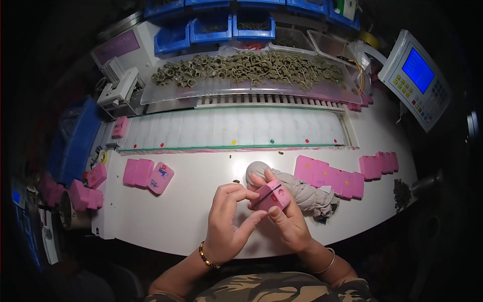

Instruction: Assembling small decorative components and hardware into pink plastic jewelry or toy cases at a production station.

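A pink block (271,196), which looks like a rubber mould, is between my hands above the near part of the white table. It has a dark band around it and a round hole in its right end. My right hand (292,226) grips it from the right, thumb on the near side and fingers behind it. With bent fingers and thumb, my left hand (230,214) takes hold of its left edge; the far fingertips are partly hidden. Just beyond the hands lies a bunched grey cloth (302,189) with a rounded end.
Pink blocks lie in a group at the left (138,172) and in rows at the right (327,176). Farther back are a long white panel (226,126), a clear tray (201,94) heaped with small greenish-brown pieces, and blue bins (211,30). A control panel (417,75) stands far right.
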A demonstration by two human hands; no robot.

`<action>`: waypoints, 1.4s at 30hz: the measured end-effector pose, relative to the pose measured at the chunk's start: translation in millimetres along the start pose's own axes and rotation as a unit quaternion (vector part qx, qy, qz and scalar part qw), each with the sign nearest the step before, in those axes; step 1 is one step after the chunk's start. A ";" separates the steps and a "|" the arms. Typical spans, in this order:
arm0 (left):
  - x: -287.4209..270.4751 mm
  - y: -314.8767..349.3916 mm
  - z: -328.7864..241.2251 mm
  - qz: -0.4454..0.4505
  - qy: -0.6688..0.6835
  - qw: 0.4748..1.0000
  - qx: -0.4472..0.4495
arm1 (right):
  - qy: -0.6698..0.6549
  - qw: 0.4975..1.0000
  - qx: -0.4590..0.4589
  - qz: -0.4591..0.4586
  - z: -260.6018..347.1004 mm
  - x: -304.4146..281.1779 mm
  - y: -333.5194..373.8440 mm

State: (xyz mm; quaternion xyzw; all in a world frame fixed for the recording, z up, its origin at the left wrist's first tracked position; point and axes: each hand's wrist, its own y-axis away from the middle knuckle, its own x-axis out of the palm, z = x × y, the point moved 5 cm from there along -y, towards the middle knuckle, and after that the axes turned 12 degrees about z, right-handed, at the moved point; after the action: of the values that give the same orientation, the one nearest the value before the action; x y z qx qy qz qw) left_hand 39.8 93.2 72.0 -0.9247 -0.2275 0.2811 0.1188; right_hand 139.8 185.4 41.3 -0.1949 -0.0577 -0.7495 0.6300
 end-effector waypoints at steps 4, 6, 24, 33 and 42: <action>12.6 2.0 5.0 -0.020 0.054 0.998 -0.022 | 0.071 0.997 -0.011 -0.009 0.2 5.3 3.5; 14.3 -0.5 2.4 -0.015 0.064 0.998 -0.016 | 0.070 0.997 -0.014 -0.026 -0.7 4.1 4.7; 16.0 16.5 29.2 0.164 0.601 0.746 -0.233 | -0.010 0.997 0.070 0.036 3.3 -14.7 9.1; 3.5 14.2 30.4 0.051 0.435 0.878 -0.193 | -0.187 0.980 0.062 -0.010 1.2 -1.3 0.6; -0.6 9.6 18.9 0.133 0.103 0.984 -0.051 | 0.217 0.975 0.016 0.042 22.7 -3.1 -3.9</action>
State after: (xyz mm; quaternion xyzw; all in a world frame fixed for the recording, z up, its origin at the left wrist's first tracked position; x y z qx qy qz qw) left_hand 31.9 86.2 53.6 -0.9756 -0.1033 0.1856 0.0559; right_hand 141.4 196.6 61.6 -0.0200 0.0765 -0.7455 0.6618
